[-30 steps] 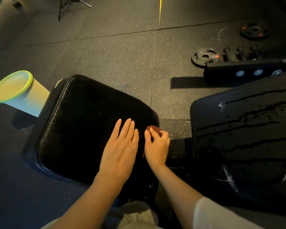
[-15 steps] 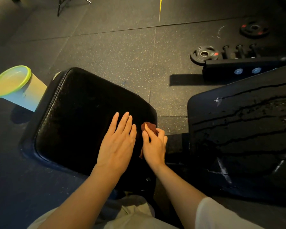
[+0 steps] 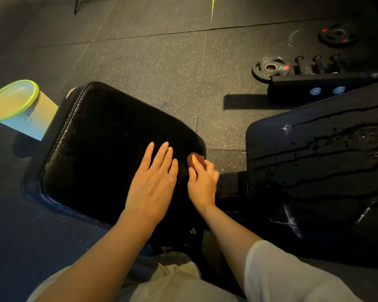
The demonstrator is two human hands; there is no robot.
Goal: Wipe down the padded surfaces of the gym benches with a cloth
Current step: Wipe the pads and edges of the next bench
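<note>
Right hand (image 3: 202, 184) is pinching a bunched reddish-brown cloth (image 3: 196, 160) at the seat pad's (image 3: 100, 149) three-o'clock edge; left hand (image 3: 154, 182) is lying flat, fingers straight, bracing the pad. Likely risk: so small a wad is skipping patches, and the backrest pad (image 3: 319, 171) (streaked wet, at three o'clock) is drying unwiped. The seat vinyl is looking black, glossy, grained.

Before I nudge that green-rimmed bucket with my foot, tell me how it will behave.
The bucket looks like thin plastic, so probably light and easy to slide. It seems to hold liquid near its rim, so a sharp push may slosh or spill. It narrows toward the base, so it could tip rather than slide.
</note>
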